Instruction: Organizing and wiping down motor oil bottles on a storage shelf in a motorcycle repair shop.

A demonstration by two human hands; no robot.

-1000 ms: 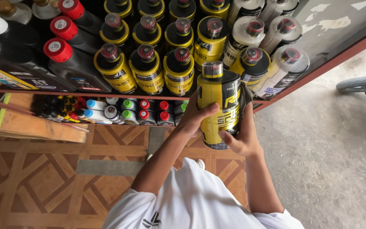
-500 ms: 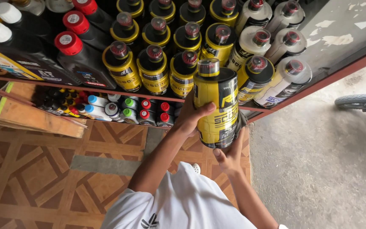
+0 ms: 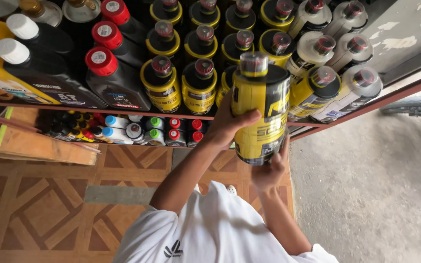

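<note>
We've got tall yellow-black plastic bottle (image 3: 261, 114) gripped: left hand (image 3: 230, 124) fingers wrapped round side, right hand (image 3: 269, 170) cupping base, by shelf (image 3: 123, 104)

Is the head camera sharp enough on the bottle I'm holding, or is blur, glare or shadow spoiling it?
Head view: the yellow and black bottle is slightly motion-soft, its label smeared; the left hand and right hand on it are mildly blurred too. Soft daylight, no harsh glare, only faint sheen on the shelf bottles. The lower shelf sits in shadow. The wide lens fans the rows outward.
</note>
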